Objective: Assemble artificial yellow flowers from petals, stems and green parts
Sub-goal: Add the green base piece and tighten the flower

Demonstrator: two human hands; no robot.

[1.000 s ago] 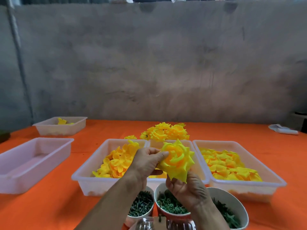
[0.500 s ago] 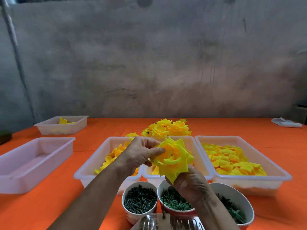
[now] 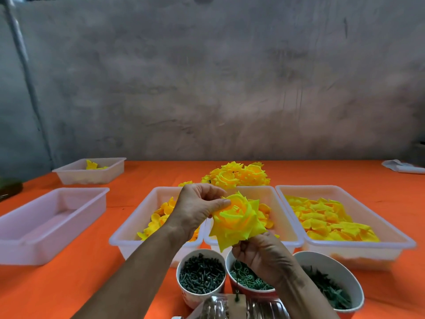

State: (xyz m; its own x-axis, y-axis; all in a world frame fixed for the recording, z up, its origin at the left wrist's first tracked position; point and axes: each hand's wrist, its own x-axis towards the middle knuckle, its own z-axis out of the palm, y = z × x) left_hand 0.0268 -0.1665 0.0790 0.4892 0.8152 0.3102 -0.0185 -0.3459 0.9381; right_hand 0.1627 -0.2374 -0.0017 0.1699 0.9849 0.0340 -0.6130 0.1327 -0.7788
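Observation:
A yellow artificial flower [image 3: 236,221] is held in the air over the white trays. My left hand [image 3: 195,209] pinches its upper left petals with thumb and fingertips. My right hand [image 3: 262,254] grips it from below, where a thin dark green stem [image 3: 236,279] hangs down. Three white trays hold yellow petals: left [image 3: 128,233], middle [image 3: 276,203], right [image 3: 358,247]. Three paper cups in front hold green parts: dark pegs [image 3: 202,273], green rings [image 3: 247,278], and dark green pieces [image 3: 331,288]. A pile of finished yellow flowers [image 3: 236,174] lies behind the trays.
The table has an orange cover [image 3: 69,286]. An empty white tray [image 3: 46,224] sits at the left, and a smaller tray [image 3: 92,172] with a few petals farther back. A clear plastic object [image 3: 230,307] lies at the near edge. A white item [image 3: 402,168] lies at the far right.
The flower has tilted so its face turns more toward me, with both hands still on it. The view shifted slightly; the cups show more fully.

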